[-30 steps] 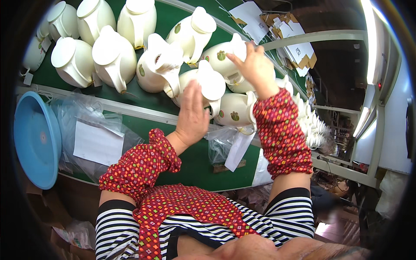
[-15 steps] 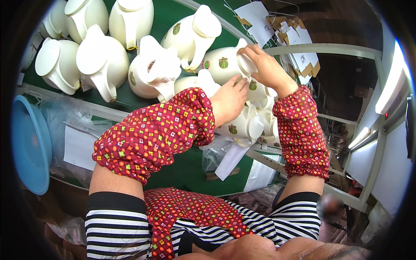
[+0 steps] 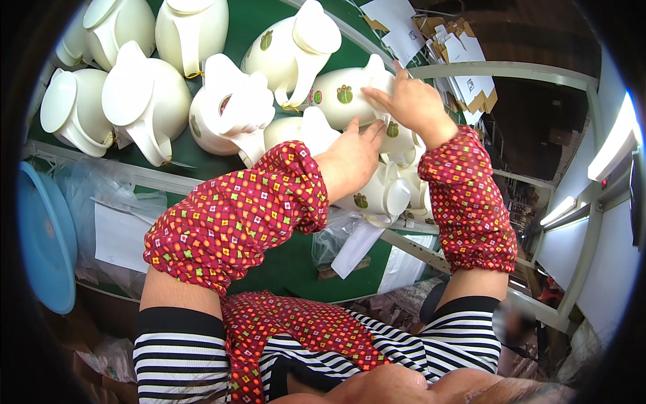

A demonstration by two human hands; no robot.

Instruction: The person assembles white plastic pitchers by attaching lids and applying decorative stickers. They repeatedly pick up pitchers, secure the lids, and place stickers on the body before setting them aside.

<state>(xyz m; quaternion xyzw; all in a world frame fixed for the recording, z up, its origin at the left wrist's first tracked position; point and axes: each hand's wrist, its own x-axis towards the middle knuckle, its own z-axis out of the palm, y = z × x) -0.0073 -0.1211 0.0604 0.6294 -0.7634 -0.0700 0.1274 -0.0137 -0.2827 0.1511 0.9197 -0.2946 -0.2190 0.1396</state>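
A cream jug point(image 3: 330, 94) with a green decal lies tilted on its side, its lid end toward my right hand point(image 3: 418, 106). That hand is open across the lid end, thumb and index finger stretched apart; its other fingers are partly hidden. My left hand point(image 3: 354, 158) lies along the jug's near side with fingers extended, the tips by its lower edge. Below the hands, more jugs are packed close together, including one jug point(image 3: 377, 195) with a round lid. Left of my left hand lies another jug point(image 3: 306, 131), partly covered by my sleeve.
Several upright cream jugs point(image 3: 148, 94) stand on the green table point(image 3: 215, 161) to the left. A blue basin point(image 3: 50, 236) and clear plastic bags sit at the left edge. Folded cartons point(image 3: 457, 47) pile up at the far right, beside a pale metal rail point(image 3: 511, 71).
My right hand has loosened from the jug's lid, its index finger now pointing up and away and its thumb spread. The left hand stays nearly in place. The view has shifted slightly.
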